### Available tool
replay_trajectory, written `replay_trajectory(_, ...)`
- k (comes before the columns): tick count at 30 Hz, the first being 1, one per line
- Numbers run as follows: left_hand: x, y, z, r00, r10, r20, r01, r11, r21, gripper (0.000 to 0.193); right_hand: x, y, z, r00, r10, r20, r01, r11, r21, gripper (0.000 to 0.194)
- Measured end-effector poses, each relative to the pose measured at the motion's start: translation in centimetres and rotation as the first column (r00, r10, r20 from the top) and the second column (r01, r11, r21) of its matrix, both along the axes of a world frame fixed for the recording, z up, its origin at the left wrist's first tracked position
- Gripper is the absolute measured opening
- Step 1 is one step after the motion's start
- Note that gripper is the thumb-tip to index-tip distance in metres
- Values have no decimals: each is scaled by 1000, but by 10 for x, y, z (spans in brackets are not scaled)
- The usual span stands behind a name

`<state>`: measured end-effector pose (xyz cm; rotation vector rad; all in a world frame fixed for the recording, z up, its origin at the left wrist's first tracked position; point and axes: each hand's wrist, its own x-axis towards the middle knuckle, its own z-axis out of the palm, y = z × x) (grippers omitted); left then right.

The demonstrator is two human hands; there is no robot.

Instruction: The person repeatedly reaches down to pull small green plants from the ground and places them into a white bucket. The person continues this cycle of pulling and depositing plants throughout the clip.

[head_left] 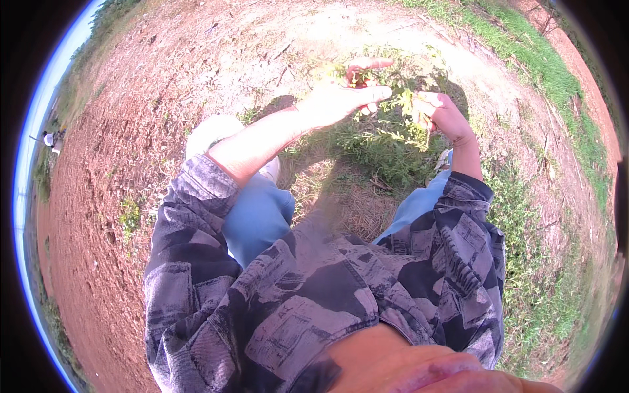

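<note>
Leafy green stems (pixel 393 105) rise in front of me from a low bushy plant (pixel 388 152) between my feet. My left hand (pixel 339 100) reaches in from the left, its thumb pointing right and its fingers curled around small leafy sprigs. Close by on the right, my right hand (pixel 437 113) has its fingers bent onto a yellow-green sprig of the plant. A narrow gap separates the two hands. Strong sunlight washes out much of my left hand, and leaves partly cover the fingertips of both.
Reddish-brown soil (pixel 108 172) with dry litter spreads on the left. Green grass (pixel 545 64) curves along the right, and low weeds (pixel 530 280) grow beside my right sleeve. A person in white (pixel 51 141) is far off at the left edge.
</note>
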<state>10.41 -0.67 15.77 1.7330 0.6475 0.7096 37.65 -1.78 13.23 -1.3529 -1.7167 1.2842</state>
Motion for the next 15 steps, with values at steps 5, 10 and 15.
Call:
replay_trajectory(5, 8, 2, -11, 948, 166, 270, -171, 985, -3, 25, -28, 3, 3, 915, -294, 278, -6, 678, 735, 29)
replay_trajectory(10, 14, 2, -15, 951, 202, 235, -168, 973, -158, 30, -64, -17, 1, 925, 235, -299, -274, 957, -94, 52)
replay_trajectory(15, 19, -1, -12, 934, 164, 317, -88, 966, -241, 24, -93, 3, -34, 316, -286, -904, -179, 918, -354, 43)
